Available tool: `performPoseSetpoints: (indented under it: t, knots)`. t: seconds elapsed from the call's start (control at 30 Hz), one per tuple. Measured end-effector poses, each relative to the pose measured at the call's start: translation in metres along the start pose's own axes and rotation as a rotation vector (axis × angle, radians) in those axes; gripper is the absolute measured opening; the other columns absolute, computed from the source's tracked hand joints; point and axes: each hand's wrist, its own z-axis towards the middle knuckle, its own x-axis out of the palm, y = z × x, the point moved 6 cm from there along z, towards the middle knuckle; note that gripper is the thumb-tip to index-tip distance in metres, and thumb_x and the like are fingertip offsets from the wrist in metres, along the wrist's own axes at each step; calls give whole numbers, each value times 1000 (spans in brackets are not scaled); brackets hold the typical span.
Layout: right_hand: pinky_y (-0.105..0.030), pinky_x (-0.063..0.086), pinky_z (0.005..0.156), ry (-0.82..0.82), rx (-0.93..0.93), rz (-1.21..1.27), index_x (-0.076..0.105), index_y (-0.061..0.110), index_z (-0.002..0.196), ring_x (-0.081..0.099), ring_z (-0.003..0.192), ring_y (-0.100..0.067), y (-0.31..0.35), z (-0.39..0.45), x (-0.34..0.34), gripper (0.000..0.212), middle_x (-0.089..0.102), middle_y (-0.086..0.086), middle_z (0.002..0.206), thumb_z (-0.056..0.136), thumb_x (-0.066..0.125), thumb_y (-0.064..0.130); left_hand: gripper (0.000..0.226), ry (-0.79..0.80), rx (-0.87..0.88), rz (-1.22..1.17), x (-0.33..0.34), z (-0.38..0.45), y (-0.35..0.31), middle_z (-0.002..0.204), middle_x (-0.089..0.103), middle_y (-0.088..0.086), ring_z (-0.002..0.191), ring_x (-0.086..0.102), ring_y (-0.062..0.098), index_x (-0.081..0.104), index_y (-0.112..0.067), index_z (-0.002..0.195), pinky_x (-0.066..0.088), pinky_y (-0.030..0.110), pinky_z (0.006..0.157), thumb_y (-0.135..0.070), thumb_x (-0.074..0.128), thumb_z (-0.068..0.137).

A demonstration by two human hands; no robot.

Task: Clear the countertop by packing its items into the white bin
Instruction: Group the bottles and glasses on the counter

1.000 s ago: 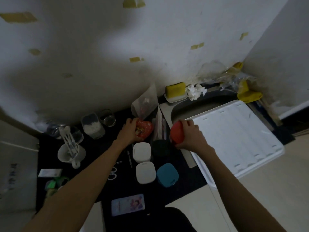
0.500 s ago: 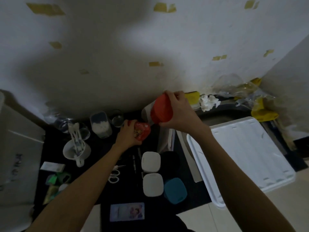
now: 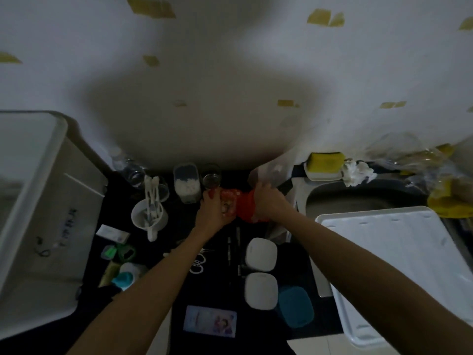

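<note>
Near the back edge of the dark worktop (image 3: pixel 210 283) our left hand (image 3: pixel 213 210) curls round a red printed packet (image 3: pixel 229 201), while our right hand (image 3: pixel 268 201) grips a red container (image 3: pixel 247 210) touching it. The white bin (image 3: pixel 38 190) stands at the worktop's left end. Its lid (image 3: pixel 399 262) lies over the sink (image 3: pixel 358 198) at the right.

Red packet (image 3: pixel 244 206), teal lid (image 3: pixel 295 307), white bin (image 3: pixel 30 201)

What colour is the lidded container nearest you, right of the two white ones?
Teal blue, the container; the head view shows it clearly, near the counter's front edge.
</note>
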Motion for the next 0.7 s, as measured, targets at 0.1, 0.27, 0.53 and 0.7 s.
performPoseSetpoints:
  t: [0.1, 0.27, 0.53, 0.7]
  knots:
    - [-47, 47, 100, 67, 59, -17, 21, -1, 145, 46, 125, -39, -1, 5, 6, 107, 39, -22, 138, 71, 83, 45, 99, -14, -6, -20, -2, -2, 5, 133, 37, 16, 119, 47, 38, 27, -20, 148, 49, 48, 91, -43, 82, 69]
    - [-54, 43, 100, 107, 158, -20, 18, 6, 147, 44, 125, -47, 1, 11, 11, 115, 32, -25, 140, 62, 87, 42, 104, -16, -18, -4, -3, -6, 9, 136, 34, 16, 119, 49, 39, 21, -22, 151, 50, 50, 89, -52, 79, 69]
    - [-53, 46, 99, 171, 172, -58, 20, 12, 144, 42, 124, -49, -2, 10, 14, 111, 26, -23, 140, 61, 89, 39, 102, 11, -40, 18, -4, -15, 12, 138, 32, 21, 121, 48, 42, 14, -20, 153, 49, 49, 91, -48, 75, 77]
    - [-49, 44, 99, 164, 162, -169, 21, 18, 146, 42, 126, -45, -3, 8, 15, 108, 27, -19, 142, 63, 87, 39, 92, 21, 1, 29, -19, -23, 12, 136, 38, 21, 119, 51, 41, 19, -22, 152, 50, 48, 91, -37, 73, 79]
